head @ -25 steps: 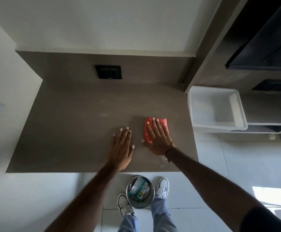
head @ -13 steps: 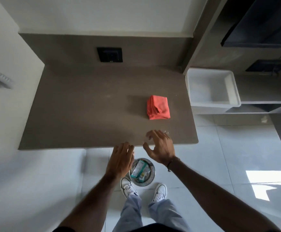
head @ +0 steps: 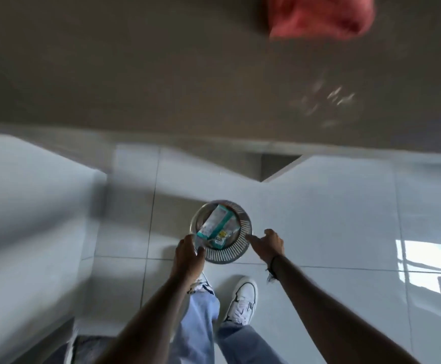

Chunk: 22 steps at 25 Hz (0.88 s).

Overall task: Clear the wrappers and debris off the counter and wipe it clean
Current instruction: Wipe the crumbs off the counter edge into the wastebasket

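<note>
A round metal waste bin [head: 236,254] stands on the floor below the counter edge, with teal-and-white wrappers [head: 215,224] inside. My left hand [head: 188,254] is curled over the bin's left rim. Beside the right rim, my right hand [head: 268,244] has its fingers spread and its fingertips at the metal. On the brown counter [head: 135,74] a crumpled clear wrapper [head: 327,103] lies near the front edge. The folded red cloth [head: 319,17] sits farther back at the top right. The picture is blurred by head motion.
The glossy white tiled floor [head: 332,219] spreads to the right. White cabinet fronts [head: 30,206] rise on the left under the counter. My feet in white sneakers [head: 241,302] stand just behind the bin.
Both hands left the counter and the red cloth and dropped down to the bin on the floor. The view tipped downward, so the counter now fills only the top.
</note>
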{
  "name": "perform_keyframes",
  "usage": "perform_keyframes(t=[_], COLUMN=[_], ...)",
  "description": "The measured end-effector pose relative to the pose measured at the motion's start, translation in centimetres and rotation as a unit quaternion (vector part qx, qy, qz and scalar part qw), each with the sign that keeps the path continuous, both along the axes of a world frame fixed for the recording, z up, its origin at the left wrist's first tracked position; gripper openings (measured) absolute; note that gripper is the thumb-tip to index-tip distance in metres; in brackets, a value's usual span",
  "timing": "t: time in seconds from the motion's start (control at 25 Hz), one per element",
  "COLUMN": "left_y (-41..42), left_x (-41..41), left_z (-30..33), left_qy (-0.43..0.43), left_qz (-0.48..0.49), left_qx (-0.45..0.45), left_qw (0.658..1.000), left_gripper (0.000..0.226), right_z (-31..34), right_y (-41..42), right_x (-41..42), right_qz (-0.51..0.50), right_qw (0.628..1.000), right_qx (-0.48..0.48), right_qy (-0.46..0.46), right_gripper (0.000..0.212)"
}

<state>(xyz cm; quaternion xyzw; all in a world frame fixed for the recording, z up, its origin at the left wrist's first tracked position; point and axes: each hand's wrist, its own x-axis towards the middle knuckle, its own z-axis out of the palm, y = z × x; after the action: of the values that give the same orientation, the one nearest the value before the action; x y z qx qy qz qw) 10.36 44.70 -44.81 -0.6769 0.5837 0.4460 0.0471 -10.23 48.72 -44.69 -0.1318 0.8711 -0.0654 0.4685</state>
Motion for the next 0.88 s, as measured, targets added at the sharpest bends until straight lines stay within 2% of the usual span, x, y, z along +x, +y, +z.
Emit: perform_keyframes(t=[0.08, 0.12, 0.24, 0.36, 0.52, 0.72, 0.88], left_y=[1.1, 1.7, 2.3, 1.9, 0.6, -0.7, -0.5], left_x=[0.3, 0.6, 1.6, 2.0, 2.9, 3.8, 4.4], left_z=[-4.1, -5.1, -5.7, -3.0, 6.9, 22.1, 29.6], left_qy=[0.019, 0.025, 0.034, 0.020, -0.027, -0.026, -0.006], left_qz=[0.005, 0.002, 0.003, 0.072, 0.115, 0.101, 0.134], left_qx=[-0.002, -0.009, -0.043, -0.026, 0.063, 0.123, 0.163], left_qw=[1.000, 1.000, 0.998, 0.997, 0.991, 0.987, 0.978], left_gripper=[0.029, 0.027, 0.019, 0.012, 0.037, 0.034, 0.039], right_z=[-5.2, -6.9, -8.4, -5.9, 5.5, 22.0, 31.1], right_y=[0.2, 0.3, 0.3, 0.1, 0.9, 2.4, 1.8], right_x=[0.3, 0.7, 2.3, 2.4, 2.2, 2.2, 2.9], right_qz=[-0.091, -0.105, -0.018, -0.026, -0.024, 0.105, 0.153], right_qw=[0.991, 0.987, 0.997, 0.998, 0.998, 0.994, 0.987], right_qx=[0.045, 0.053, 0.059, 0.051, 0.051, 0.032, -0.043], right_qy=[-0.082, -0.105, -0.035, -0.004, -0.027, -0.011, 0.032], right_gripper=[0.049, 0.041, 0.027, 0.029, 0.023, 0.020, 0.018])
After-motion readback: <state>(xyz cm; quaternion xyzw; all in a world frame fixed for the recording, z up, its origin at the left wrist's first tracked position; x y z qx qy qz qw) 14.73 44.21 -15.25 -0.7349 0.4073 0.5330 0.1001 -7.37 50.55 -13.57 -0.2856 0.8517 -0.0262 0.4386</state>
